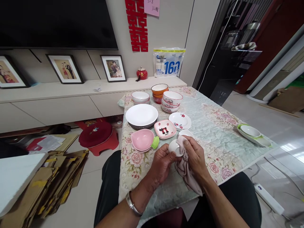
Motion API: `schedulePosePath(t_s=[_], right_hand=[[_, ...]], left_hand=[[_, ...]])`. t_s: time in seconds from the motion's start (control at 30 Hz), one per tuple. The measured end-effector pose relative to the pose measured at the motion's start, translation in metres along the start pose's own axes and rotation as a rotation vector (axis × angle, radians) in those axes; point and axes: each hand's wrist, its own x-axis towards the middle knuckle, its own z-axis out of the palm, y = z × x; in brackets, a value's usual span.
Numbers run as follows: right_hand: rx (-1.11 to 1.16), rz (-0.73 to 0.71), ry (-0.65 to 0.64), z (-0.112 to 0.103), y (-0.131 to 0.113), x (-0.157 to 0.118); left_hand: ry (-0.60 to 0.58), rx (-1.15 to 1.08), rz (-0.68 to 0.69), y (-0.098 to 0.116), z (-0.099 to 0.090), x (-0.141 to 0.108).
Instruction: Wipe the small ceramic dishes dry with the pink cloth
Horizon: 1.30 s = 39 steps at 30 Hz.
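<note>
My left hand pinches the edge of a small white dish above the near side of the table. A pale pink cloth is bunched in my right hand, pressed against the dish and hanging down below it. Just behind the dish, another small white dish lies partly hidden by my right hand. To the left are a pink bowl with a green leaf handle and a square pink cat plate. White plates with red flowers sit behind.
Large white plates are stacked at the left. Farther back stand white bowls, orange bowls and another white bowl. Green-edged dishes lie at the right edge. A red stool and flattened cardboard are on the floor.
</note>
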Motion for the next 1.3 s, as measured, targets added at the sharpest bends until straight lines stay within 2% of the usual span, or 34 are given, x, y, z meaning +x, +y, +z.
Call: schedulePosePath(t_s=[0.1, 0.2, 0.3, 0.37, 0.43, 0.53, 0.6, 0.63, 0.67, 0.83, 0.97, 1.0, 1.07, 1.13, 1.17, 1.3], right_hand=[[0.135, 0.139, -0.024, -0.002, 0.003, 0.002], [0.145, 0.15, -0.001, -0.004, 0.006, 0.002], [0.001, 0.061, 0.045, -0.005, 0.006, 0.0], [-0.15, -0.053, 0.044, -0.003, 0.004, -0.003], [-0.286, -0.204, -0.013, 0.0, 0.001, -0.005], [-0.391, -0.38, -0.175, 0.005, -0.003, -0.007], [-0.381, -0.387, -0.243, 0.005, -0.004, -0.007], [-0.359, -0.354, -0.236, 0.003, -0.004, -0.007], [-0.33, -0.313, -0.196, 0.001, -0.004, -0.006], [-0.197, -0.141, 0.186, -0.01, -0.014, 0.001], [-0.064, -0.138, 0.271, -0.01, -0.027, 0.002], [-0.05, -0.162, 0.234, -0.008, -0.029, 0.003], [-0.093, -0.237, 0.049, -0.005, -0.028, 0.003], [-0.202, -0.313, -0.151, -0.005, -0.025, 0.005], [-0.253, -0.343, -0.196, -0.006, -0.023, 0.005], [-0.293, -0.335, -0.172, -0.018, -0.022, 0.007]], left_hand=[[0.006, -0.067, -0.009, 0.001, 0.0, 0.002], [0.021, -0.046, -0.04, 0.0, -0.001, 0.003], [0.037, -0.051, -0.094, -0.001, 0.0, 0.002], [0.056, -0.107, -0.14, -0.001, 0.0, 0.002], [0.094, -0.188, -0.179, -0.001, 0.0, 0.003], [0.145, -0.298, -0.229, 0.002, -0.002, 0.005], [0.165, -0.339, -0.246, 0.005, -0.003, 0.006], [0.17, -0.348, -0.249, 0.006, -0.004, 0.006], [0.17, -0.348, -0.25, 0.007, -0.004, 0.006], [0.119, -0.259, -0.307, 0.009, -0.002, 0.005], [0.042, -0.235, -0.357, 0.005, -0.001, 0.006], [0.006, -0.237, -0.367, 0.004, -0.001, 0.006], [-0.052, -0.241, -0.362, 0.003, -0.001, 0.007], [-0.062, -0.24, -0.316, 0.002, -0.001, 0.008], [-0.053, -0.238, -0.292, 0.002, -0.001, 0.008], [-0.044, -0.234, -0.253, 0.004, -0.003, 0.009]])
